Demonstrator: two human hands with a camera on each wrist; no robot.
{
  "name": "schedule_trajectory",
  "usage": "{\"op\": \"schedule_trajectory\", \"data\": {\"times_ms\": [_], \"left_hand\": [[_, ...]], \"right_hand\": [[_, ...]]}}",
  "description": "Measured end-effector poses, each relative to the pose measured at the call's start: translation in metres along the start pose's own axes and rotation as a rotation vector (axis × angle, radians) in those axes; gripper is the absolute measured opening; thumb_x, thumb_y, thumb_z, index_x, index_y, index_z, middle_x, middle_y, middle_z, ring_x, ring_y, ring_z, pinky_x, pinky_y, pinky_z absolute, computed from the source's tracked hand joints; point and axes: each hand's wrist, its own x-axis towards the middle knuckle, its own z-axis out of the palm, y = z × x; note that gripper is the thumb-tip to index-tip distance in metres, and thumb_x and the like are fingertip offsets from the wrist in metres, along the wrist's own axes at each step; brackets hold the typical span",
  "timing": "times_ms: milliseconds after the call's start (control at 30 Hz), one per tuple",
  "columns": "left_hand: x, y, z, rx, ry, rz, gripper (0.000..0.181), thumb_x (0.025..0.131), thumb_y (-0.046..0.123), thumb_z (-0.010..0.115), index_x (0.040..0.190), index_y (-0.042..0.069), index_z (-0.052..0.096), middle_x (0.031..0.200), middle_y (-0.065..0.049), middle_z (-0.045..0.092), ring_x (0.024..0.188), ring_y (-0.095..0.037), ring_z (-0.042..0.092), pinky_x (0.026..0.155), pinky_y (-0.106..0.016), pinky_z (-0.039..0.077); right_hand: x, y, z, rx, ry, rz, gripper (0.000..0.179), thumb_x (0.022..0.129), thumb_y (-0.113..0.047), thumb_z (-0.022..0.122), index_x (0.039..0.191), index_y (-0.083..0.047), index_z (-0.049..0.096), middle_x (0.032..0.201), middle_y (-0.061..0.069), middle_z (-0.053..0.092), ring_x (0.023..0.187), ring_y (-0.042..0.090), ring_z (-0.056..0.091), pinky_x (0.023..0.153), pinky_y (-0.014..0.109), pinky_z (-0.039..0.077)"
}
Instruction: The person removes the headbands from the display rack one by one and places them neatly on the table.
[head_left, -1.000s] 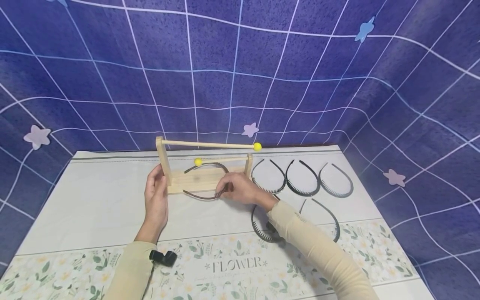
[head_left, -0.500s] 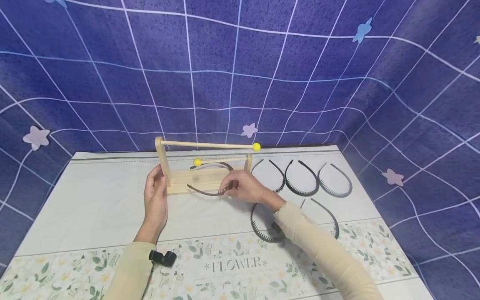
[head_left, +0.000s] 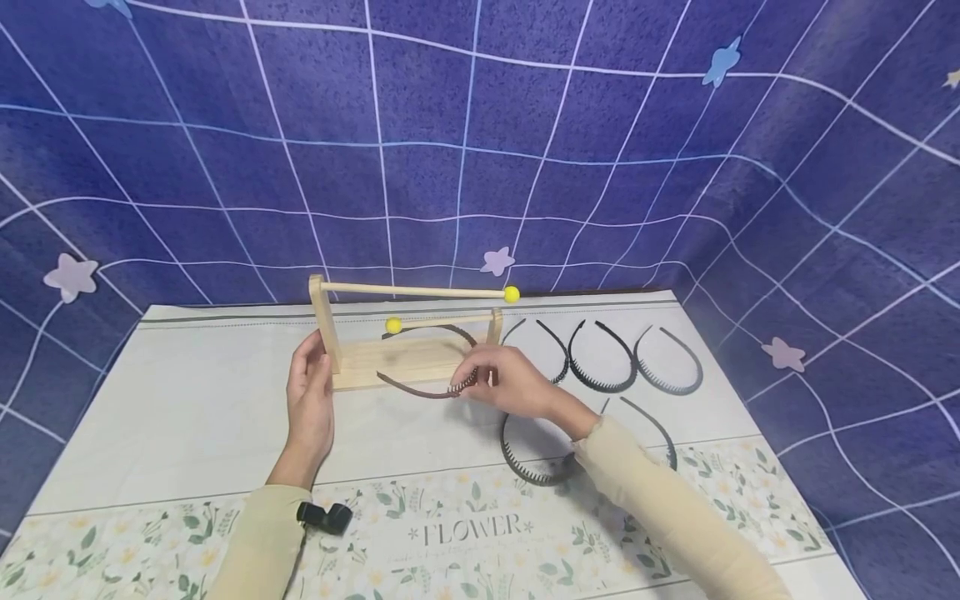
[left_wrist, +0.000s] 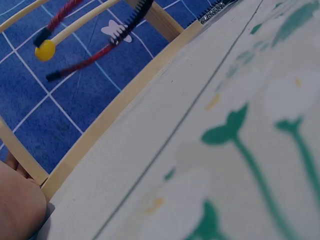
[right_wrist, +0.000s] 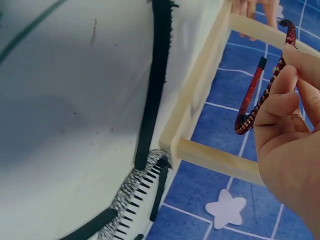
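My left hand [head_left: 309, 408] holds the left upright of a wooden stand [head_left: 327, 325], its fingers behind the post and its thumb in front. In my right hand [head_left: 510, 383] I pinch a dark red toothed headband [head_left: 411, 389] at its curved middle, its two free ends pointing left. The far arm of the headband overlaps the stand's lower rod [head_left: 450, 320]. In the left wrist view, the yellow ball [left_wrist: 45, 51] tipping that rod appears between the headband's two dark ends. The upper rod [head_left: 420, 291] carries another yellow ball [head_left: 512, 294].
On the white tablecloth [head_left: 187, 392], right of the stand, lie several dark toothed headbands, including a black one [head_left: 603, 387] in the back row and one [head_left: 521, 471] nearer the front. A blue gridded cloth [head_left: 420, 183] rises behind the table.
My right hand has moved a little to the right with the red headband still pinched, drawing its ends rightward along the lower rod. My left hand keeps its place on the stand.
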Motion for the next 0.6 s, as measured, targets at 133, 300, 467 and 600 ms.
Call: {"op": "schedule_trajectory", "data": {"times_ms": [133, 300, 467, 600], "left_hand": [[0.0, 0.0, 0.001, -0.005, 0.008, -0.001, 0.048, 0.121, 0.028, 0.04, 0.169, 0.024, 0.037, 0.176, 0.005, 0.032, 0.168, -0.012, 0.022, 0.139, -0.026, 0.019], [0.0, 0.0, 0.002, -0.011, 0.014, -0.004, 0.048, 0.121, 0.027, 0.04, 0.168, 0.024, 0.038, 0.175, 0.005, 0.034, 0.167, -0.013, 0.024, 0.139, -0.026, 0.02], [0.0, 0.0, 0.002, -0.008, 0.007, 0.0, 0.048, 0.121, 0.027, 0.039, 0.169, 0.025, 0.037, 0.173, 0.006, 0.034, 0.166, -0.013, 0.024, 0.139, -0.026, 0.02], [0.0, 0.0, 0.002, -0.008, 0.001, 0.005, 0.048, 0.121, 0.027, 0.039, 0.169, 0.025, 0.037, 0.173, 0.006, 0.035, 0.166, -0.012, 0.025, 0.139, -0.026, 0.02]], "right_hand": [[-0.01, -0.008, -0.006, 0.016, 0.002, -0.032, 0.022, 0.091, 0.004, 0.088, 0.107, -0.011, 0.083, 0.101, 0.0, 0.076, 0.075, 0.006, 0.059, 0.069, 0.024, 0.057], [-0.023, -0.014, -0.015, 0.014, -0.008, -0.024, 0.024, 0.092, 0.005, 0.086, 0.107, -0.013, 0.083, 0.104, -0.002, 0.075, 0.077, 0.007, 0.061, 0.067, 0.026, 0.058], [-0.035, -0.015, -0.02, 0.005, -0.003, -0.013, 0.023, 0.092, 0.004, 0.086, 0.107, -0.014, 0.083, 0.107, -0.003, 0.076, 0.079, 0.007, 0.062, 0.065, 0.024, 0.059], [-0.045, -0.016, -0.025, -0.01, 0.013, -0.034, 0.024, 0.092, 0.003, 0.086, 0.108, -0.014, 0.083, 0.108, -0.004, 0.077, 0.078, 0.006, 0.061, 0.063, 0.023, 0.058]]}}
